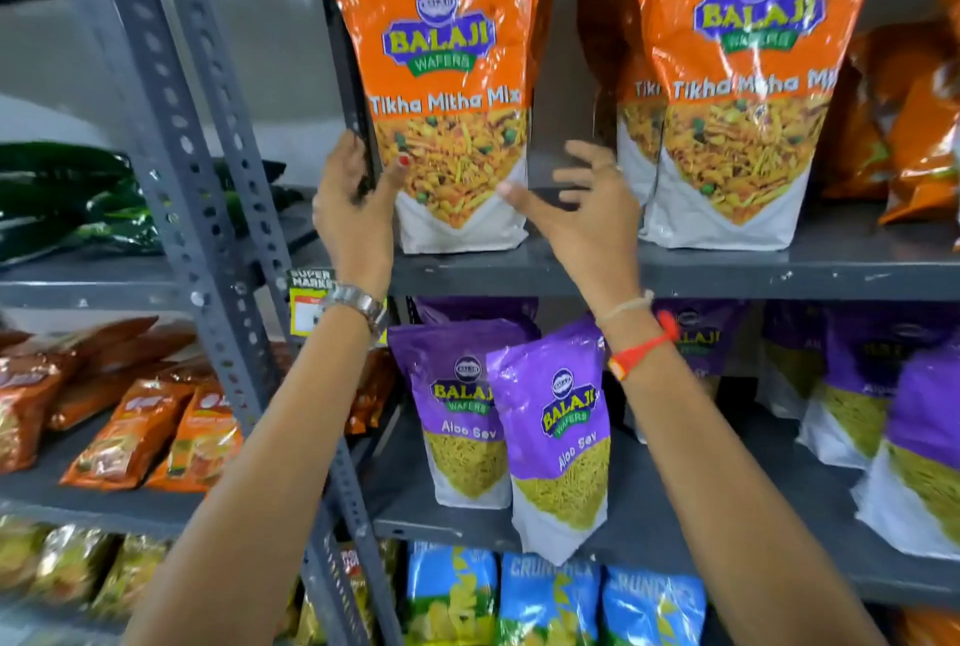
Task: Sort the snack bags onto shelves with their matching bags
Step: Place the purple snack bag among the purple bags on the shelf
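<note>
Grey slotted-steel shelving (727, 266) fills the view, stocked by colour: orange packs on the upper shelf, purple ones on the shelf below, blue ones lower again. The glossy orange-and-white "Tikha Mitha Mix" snack pouch (447, 89) stands upright at the left end of that upper shelf, close against the rack's upright post, and it serves as the landmark here. To its right, across a bare gap, stand matching orange pouches (737, 89), so this looks like the right home for it. The left hand (353, 193) clasps the pouch's lower left edge, thumb on the front face and fingers curled round behind (probably to keep the tall bag from toppling). The right hand (576, 209) is spread and holds nothing, its fingertips at or just off the pouch's lower right corner; I cannot tell if they touch. Directly below the pouch, a purple "Aloo Sev" pouch (558, 437) leans forward among its own kind.
</note>
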A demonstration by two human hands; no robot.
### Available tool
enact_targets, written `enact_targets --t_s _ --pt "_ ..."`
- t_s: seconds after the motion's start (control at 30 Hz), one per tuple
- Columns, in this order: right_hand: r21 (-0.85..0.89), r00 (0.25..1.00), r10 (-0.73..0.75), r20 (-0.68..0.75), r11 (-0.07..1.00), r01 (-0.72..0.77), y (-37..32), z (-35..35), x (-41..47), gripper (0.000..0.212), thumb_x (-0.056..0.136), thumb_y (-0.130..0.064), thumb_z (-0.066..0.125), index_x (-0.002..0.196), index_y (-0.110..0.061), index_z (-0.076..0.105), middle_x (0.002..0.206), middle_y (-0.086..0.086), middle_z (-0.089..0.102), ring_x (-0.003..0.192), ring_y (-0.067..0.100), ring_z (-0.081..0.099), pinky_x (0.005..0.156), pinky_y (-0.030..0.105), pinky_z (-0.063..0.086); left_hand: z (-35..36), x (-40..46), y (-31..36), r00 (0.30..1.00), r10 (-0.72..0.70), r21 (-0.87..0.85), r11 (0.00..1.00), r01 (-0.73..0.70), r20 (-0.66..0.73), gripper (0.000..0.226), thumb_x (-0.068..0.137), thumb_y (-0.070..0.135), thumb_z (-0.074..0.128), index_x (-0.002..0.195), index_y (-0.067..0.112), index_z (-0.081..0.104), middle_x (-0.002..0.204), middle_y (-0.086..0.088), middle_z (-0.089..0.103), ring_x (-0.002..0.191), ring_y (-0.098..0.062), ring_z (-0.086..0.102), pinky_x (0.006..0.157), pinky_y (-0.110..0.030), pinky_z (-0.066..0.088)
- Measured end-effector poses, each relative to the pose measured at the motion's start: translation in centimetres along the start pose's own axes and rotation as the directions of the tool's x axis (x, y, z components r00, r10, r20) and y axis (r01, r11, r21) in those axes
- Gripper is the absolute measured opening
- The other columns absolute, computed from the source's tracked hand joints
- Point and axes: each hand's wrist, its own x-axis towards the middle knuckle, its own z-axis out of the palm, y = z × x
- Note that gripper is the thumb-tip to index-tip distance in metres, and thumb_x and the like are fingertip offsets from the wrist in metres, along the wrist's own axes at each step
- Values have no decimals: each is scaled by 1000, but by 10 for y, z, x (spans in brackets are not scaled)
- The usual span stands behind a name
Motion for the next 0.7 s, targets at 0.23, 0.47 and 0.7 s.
enact_targets --t_s 0.23,0.47,0.7 --pt "238 964 110 -242 970 -51 84 -30 -96 18 77 -17 69 82 -33 62 68 -11 67 69 15 62 70 51 56 -2 -122 -38 998 -68 -214 974 70 17 17 78 24 64 95 27 63 93 -7 68 87 -22 64 75 -41 54" --pt "173 915 385 -122 916 -362 193 -38 -151 32 73 -11 76 96 -25 58 102 12 66 88 15 60 85 25 47 5 -232 -98 941 -336 -134 935 328 -38 16 80 10 64 95 4 65 86 -6 66 74 1 60 68 -14 49" --pt "50 639 726 255 650 -759 262 -44 -162 81 77 -38 75 143 -23 31 146 7 36 137 19 34 114 39 31 3 -305 -154 797 -604 -94 793 601 1 36 85 16 59 121 17 52 130 -5 53 108 -20 52 74 -10 46"
